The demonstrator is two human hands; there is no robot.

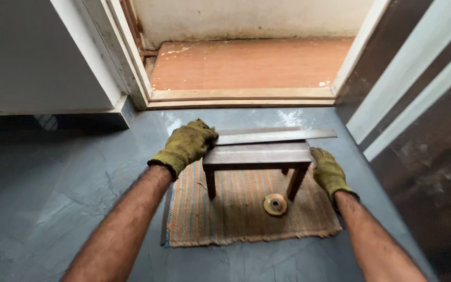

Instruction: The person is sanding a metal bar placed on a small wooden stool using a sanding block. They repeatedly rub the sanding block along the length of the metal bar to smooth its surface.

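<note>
Steadying a small wooden stool (257,155) on the striped mat (236,219).
Its stiff, probably heavy top is gripped at both ends: left hand (186,145) curled on, right hand (329,171) seemingly clasped.

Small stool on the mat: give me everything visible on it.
The stool is a low, dark brown bench that looks wooden, with a flat rectangular top and straight legs; three legs show. It stands upright on a striped woven mat on the grey floor. A long flat strip, metal by its look, lies along its far edge. The gloved left hand rests at its left end and the gloved right hand at its right end. A round disc lies on the mat by the front right leg.
</note>
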